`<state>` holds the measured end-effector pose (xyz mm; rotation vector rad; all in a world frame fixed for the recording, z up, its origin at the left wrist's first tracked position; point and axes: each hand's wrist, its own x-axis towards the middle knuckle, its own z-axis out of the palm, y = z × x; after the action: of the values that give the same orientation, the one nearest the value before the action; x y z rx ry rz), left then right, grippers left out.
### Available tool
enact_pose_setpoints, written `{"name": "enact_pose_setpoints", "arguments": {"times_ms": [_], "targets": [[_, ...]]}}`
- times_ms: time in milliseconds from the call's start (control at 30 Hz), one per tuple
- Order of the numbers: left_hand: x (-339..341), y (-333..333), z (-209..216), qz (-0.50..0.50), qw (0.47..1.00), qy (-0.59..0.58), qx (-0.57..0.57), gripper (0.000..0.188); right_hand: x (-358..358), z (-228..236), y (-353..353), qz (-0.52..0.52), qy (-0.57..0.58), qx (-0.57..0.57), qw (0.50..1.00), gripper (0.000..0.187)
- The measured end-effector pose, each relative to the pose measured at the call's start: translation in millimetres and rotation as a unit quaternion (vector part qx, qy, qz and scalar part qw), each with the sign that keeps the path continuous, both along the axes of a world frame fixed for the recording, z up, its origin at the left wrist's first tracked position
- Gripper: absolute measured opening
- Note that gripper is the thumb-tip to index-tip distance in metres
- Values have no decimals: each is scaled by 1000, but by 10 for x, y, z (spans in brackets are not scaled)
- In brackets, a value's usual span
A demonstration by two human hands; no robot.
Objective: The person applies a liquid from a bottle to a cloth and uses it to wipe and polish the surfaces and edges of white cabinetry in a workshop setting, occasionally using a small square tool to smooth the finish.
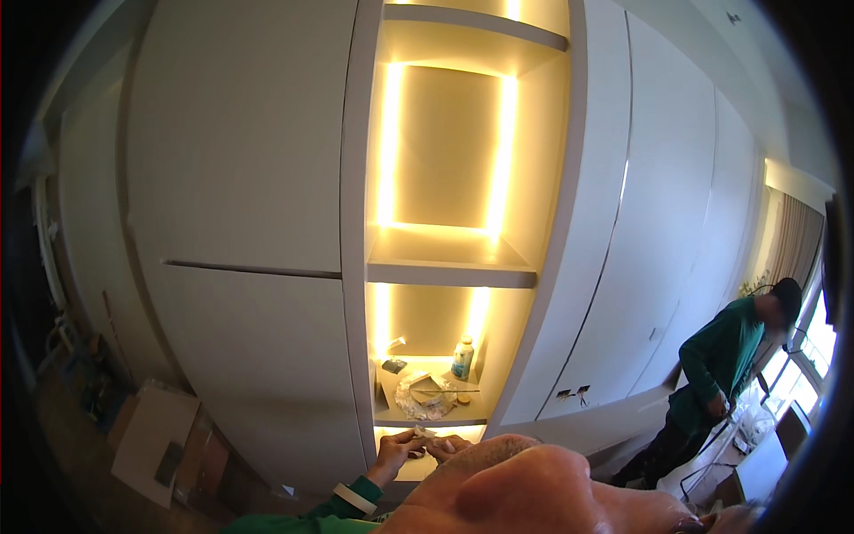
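Observation:
My left hand (pixel 392 455) is raised in front of the lower shelf, its fingers pinched on a small whitish piece (pixel 423 432) whose kind I cannot make out. My right hand (pixel 442 447) meets it from the other side with its fingers closed; what they grip is too small to tell. Just beyond both hands, a lit shelf holds a crumpled clear plastic wrapping (pixel 418 402) with a flat pale piece and a thin stick on it. A bottle with a blue-green label (pixel 463 358) stands behind it, and a small yellow cap (pixel 463 400) lies beside it.
A dark small packet (pixel 394 365) sits at the shelf's left. Tall pale cabinet doors (pixel 258 160) flank the lit niche. An open cardboard box (pixel 156 445) stands on the floor at left. Another person in green (pixel 725 356) stands at right near a window; wires poke from a wall opening (pixel 574 393).

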<state>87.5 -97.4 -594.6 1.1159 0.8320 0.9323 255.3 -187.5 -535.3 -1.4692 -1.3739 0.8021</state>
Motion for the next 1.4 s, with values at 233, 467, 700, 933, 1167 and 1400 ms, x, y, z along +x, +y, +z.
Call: {"name": "enact_pose_setpoints", "arguments": {"times_ms": [233, 467, 700, 933, 1167, 1400], "targets": [[-94, 191, -1, -77, 983, 77, 145, 43, 319, -276, 210, 13, 62, 87, 994, 34], [-237, 43, 79, -171, 963, 71, 196, 91, -102, 199, 142, -13, 31, -10, 999, 34], [-117, 100, 81, -169, 954, 170, 182, 78, 186, 372, 81, -67, 87, -6, 994, 32], [-94, -27, 147, -177, 984, 34, 17, 35, 204, -151, 299, -120, 165, 45, 978, 33], [-235, -52, 115, -127, 975, -115, -138, 26, -36, -88, 154, -131, 170, -43, 976, 30], [-326, -172, 145, -118, 971, -139, -152, 32, -434, -76, 137, -160, 94, -58, 981, 34]]}}
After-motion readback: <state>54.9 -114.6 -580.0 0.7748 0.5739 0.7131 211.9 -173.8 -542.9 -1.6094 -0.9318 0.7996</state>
